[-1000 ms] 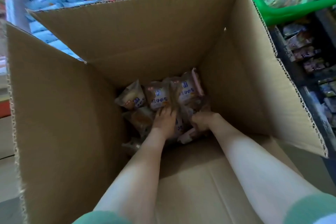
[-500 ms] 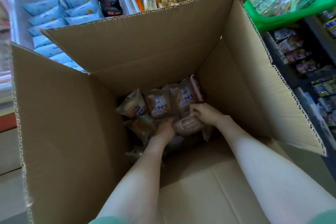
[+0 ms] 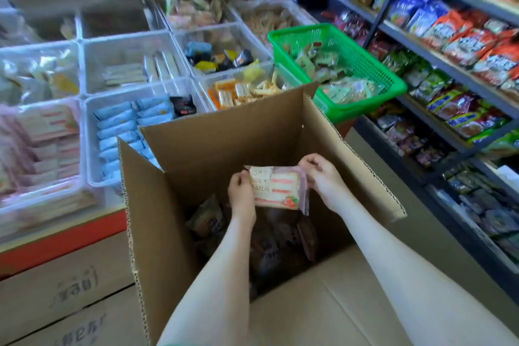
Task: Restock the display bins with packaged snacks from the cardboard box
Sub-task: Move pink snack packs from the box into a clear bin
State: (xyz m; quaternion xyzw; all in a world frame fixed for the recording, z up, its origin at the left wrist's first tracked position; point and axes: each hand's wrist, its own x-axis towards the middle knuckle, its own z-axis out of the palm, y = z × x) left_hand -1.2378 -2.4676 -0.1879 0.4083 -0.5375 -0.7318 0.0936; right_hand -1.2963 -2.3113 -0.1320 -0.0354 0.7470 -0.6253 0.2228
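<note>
An open cardboard box (image 3: 196,146) stands in front of me with several packaged snacks (image 3: 209,219) lying dark at its bottom. Above the opening I hold up a pink strawberry sandwich packet (image 3: 276,188). My left hand (image 3: 241,194) pinches its left edge and my right hand (image 3: 323,177) pinches its right edge. Clear plastic display bins (image 3: 134,45) sit beyond and to the left of the box; one (image 3: 90,149) holds blue packets, another at far left holds pink packets (image 3: 47,143).
A green basket (image 3: 393,84) of green packets sits right of the bins. Dark shelves (image 3: 449,64) full of bagged snacks line the right side. Cardboard cartons (image 3: 56,289) stand under the bins at lower left. The box's near flap (image 3: 323,312) lies flat toward me.
Both hands were down among the snacks at the bottom of the box; they have risen to the opening, holding one pink packet between them. My view lifted toward the bins and shelves.
</note>
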